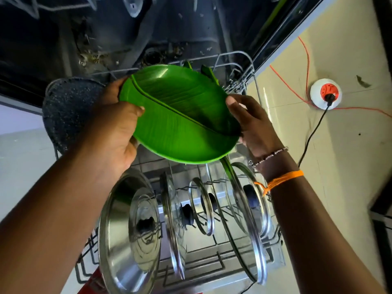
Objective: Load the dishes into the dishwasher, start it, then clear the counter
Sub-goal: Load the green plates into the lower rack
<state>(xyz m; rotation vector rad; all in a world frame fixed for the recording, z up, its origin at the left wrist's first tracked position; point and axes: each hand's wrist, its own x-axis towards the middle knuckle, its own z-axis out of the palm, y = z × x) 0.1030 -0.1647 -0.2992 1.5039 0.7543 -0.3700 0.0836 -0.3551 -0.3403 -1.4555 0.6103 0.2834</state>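
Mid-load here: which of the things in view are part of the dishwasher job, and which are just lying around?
Part of the job:
- green leaf-shaped plate, held by left hand and right hand
- lower rack
- glass lids standing in it
- steel lid
- dark pan

Lying about:
- orange cable on the floor
- white socket with black plug

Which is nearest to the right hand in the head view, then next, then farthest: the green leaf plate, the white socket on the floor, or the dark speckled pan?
From the right hand:
1. Green leaf plate, held in it.
2. White socket, on the floor to the right.
3. Dark speckled pan, far left in the rack.
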